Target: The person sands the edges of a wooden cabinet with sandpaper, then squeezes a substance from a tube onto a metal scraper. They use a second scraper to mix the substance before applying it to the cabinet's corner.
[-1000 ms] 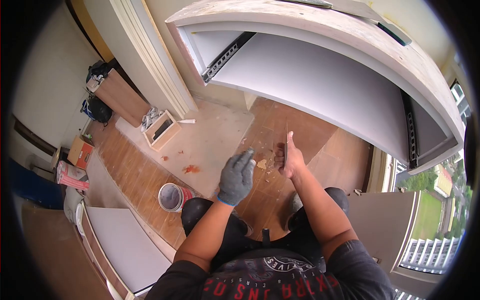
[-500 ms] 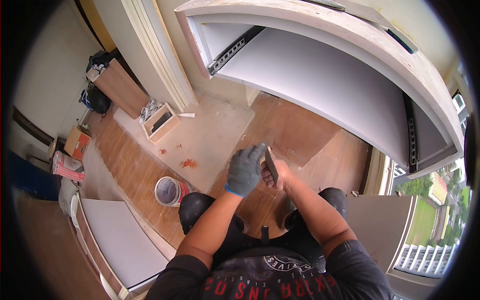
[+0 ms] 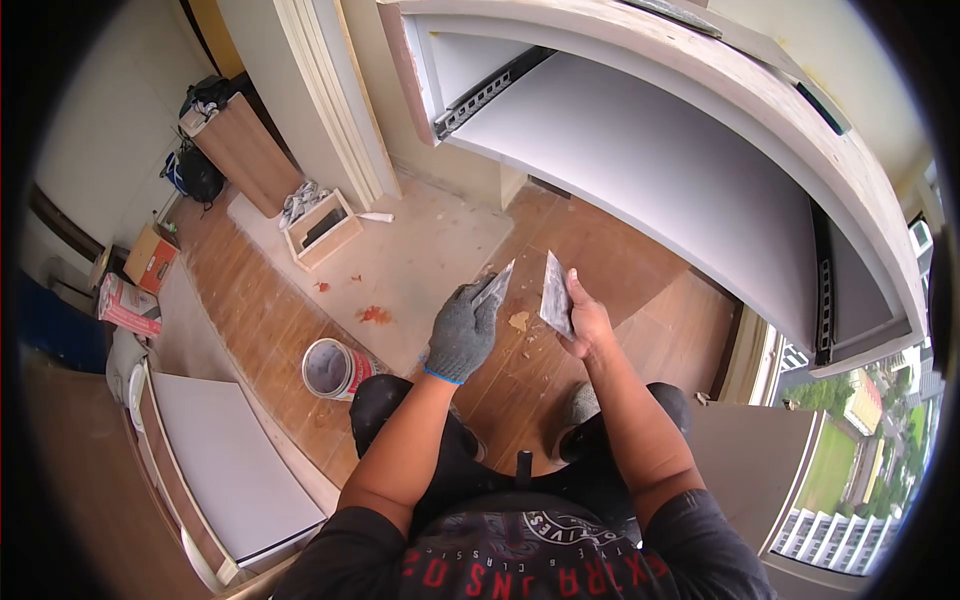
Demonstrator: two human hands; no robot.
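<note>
Two flat blades are held, one per hand, w/ a gap left betw. them. By the L hand [image 3: 462, 335], gloved, the L blade [image 3: 496, 285] is gripped, fingers closed round its lower part; its long axis is pointed fwd and tipped R. By the R hand [image 3: 590, 322], bare, the R blade [image 3: 555, 298] is clamped betw. thumb and fingers, its smeared face turned twd the L hand, far end leaned L. Thus the far ends are angled twd each other, not touching, each blade nearest its own hand. Beneath the gap, pale flakes [image 3: 518, 321] are scattered on the floor [image 3: 510, 410]. Left of and behind the L hand, an open bucket [image 3: 357, 378] is placed. Farther off, ahead-left of the L hand, a wooden box [image 3: 330, 246] is set down; ahead-right of the R hand, an open cabinet [image 3: 660, 200] w/ black runners [image 3: 825, 285] is seen.
</note>
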